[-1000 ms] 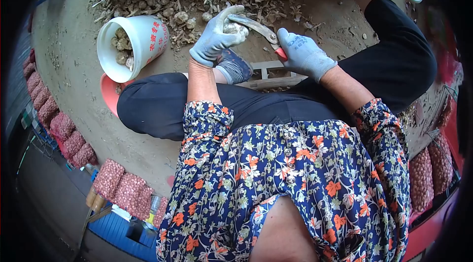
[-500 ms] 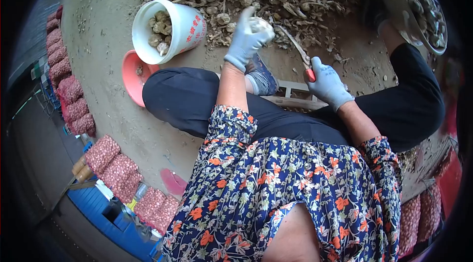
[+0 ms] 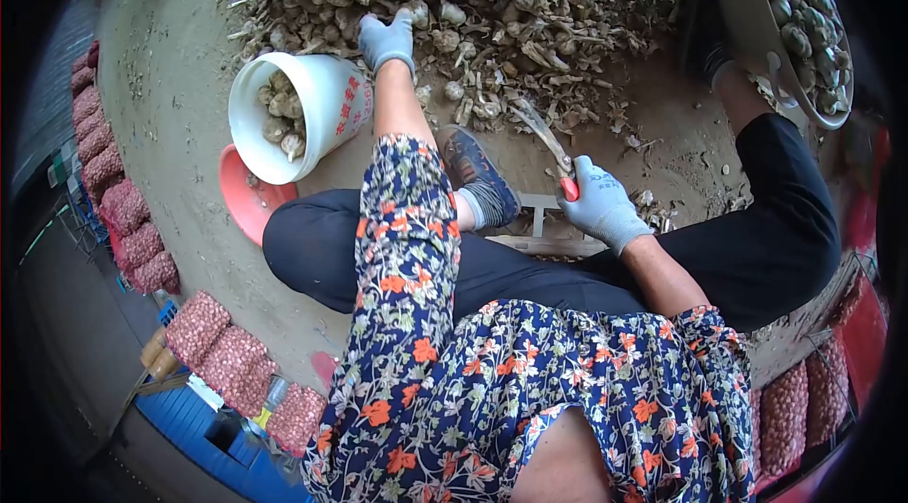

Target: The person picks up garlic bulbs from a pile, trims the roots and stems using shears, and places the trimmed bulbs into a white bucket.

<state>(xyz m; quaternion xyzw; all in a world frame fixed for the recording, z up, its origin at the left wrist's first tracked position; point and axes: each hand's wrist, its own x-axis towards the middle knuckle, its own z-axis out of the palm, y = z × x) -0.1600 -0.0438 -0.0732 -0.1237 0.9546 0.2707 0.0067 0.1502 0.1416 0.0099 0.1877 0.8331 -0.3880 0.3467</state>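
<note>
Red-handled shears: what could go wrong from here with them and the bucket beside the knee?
The right hand holds the red-handled shears with the blades bare, so the left hand, now at the garlic pile, might get nicked if it came back across them. The white bucket sits close to the left knee; a bump could spill its bulbs.

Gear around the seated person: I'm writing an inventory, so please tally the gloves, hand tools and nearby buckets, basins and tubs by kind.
Grey gloves: 2
Red-handled cutter: 1
White bucket: 1
Pink basin: 1
Beige tub: 1
Total: 6
</note>
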